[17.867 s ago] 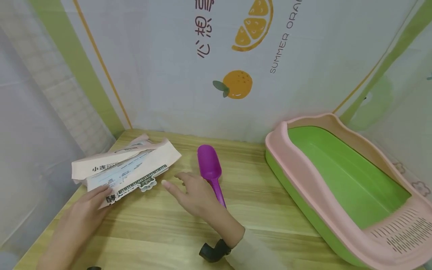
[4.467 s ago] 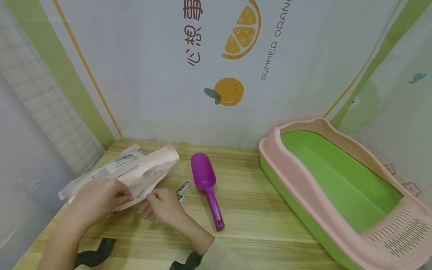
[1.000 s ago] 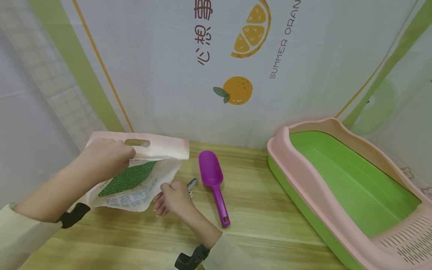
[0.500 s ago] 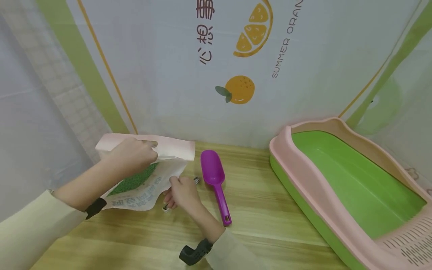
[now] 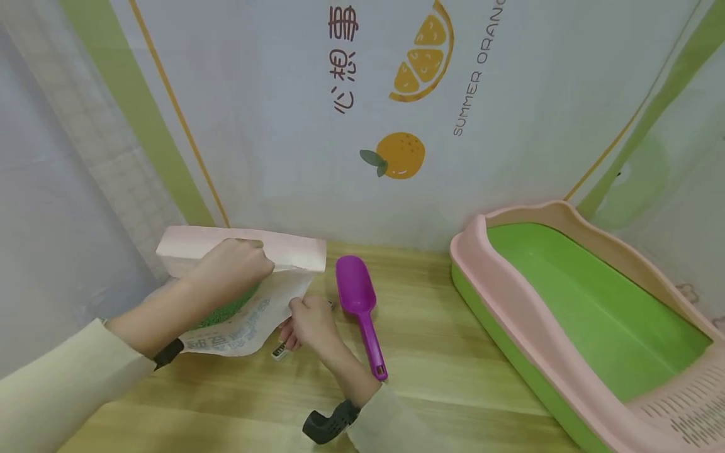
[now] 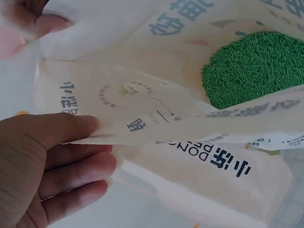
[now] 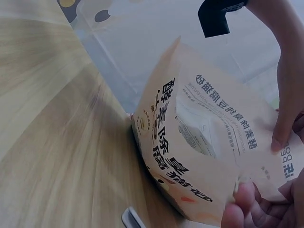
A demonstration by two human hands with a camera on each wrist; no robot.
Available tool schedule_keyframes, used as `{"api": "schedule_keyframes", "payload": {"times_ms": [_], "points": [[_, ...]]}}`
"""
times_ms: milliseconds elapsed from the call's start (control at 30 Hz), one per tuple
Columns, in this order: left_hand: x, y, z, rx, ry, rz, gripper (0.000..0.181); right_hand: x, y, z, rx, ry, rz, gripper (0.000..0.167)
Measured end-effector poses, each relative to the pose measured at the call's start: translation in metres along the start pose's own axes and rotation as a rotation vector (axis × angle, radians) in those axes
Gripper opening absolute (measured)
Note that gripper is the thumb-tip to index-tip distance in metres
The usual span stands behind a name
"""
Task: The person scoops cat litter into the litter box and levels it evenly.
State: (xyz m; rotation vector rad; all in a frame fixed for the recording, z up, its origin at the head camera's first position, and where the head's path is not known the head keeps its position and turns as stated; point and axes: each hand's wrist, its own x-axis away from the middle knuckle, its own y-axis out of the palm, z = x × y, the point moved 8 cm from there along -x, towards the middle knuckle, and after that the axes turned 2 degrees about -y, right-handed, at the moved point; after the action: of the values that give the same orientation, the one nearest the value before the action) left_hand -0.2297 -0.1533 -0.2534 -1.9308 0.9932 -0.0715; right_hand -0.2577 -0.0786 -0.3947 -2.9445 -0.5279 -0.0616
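A pale pink paper bag of cat litter (image 5: 240,340) stands gaping at the table's left, green pellets (image 6: 256,69) visible inside. My left hand (image 5: 235,267) grips the far side of its mouth; the left wrist view shows thumb and fingers pinching the paper edge. With thumb and fingers, my right hand (image 5: 314,324) pinches the near right edge, holding the mouth apart. Part of the pellets is hidden behind my left arm in the head view. Beneath my right hand lies a small strip with black and white markings (image 5: 279,351), partly covered.
A purple scoop (image 5: 357,289) lies just right of the bag, handle toward me. Further right stands a green litter box (image 5: 583,302) with a pink rim (image 5: 515,286). A printed curtain (image 5: 283,126) hangs behind the wooden table (image 5: 453,377).
Earlier the bag lay flat and closed, then both hands worked at its mouth. Now it gapes with pellets showing. Over the last second my left hand has shifted right along the edge.
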Motion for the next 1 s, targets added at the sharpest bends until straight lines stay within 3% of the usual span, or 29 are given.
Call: {"api": "schedule_keyframes", "payload": {"times_ms": [467, 700, 900, 1000], "points": [[0.000, -0.011, -0.034, 0.025, -0.022, -0.083, 0.036, 0.002, 0.000, 0.001, 0.059, 0.008, 0.018, 0.045], [0.002, -0.014, -0.052, 0.069, -0.090, -0.079, 0.027, 0.006, 0.003, -0.002, 0.071, -0.013, -0.006, 0.045], [0.008, -0.013, -0.050, 0.083, -0.157, -0.071, 0.026, 0.004, 0.003, -0.002, 0.036, -0.027, -0.011, 0.045], [0.015, -0.013, -0.050, 0.113, -0.228, -0.058, 0.028, 0.003, 0.004, -0.002, 0.032, -0.031, -0.014, 0.045]]}}
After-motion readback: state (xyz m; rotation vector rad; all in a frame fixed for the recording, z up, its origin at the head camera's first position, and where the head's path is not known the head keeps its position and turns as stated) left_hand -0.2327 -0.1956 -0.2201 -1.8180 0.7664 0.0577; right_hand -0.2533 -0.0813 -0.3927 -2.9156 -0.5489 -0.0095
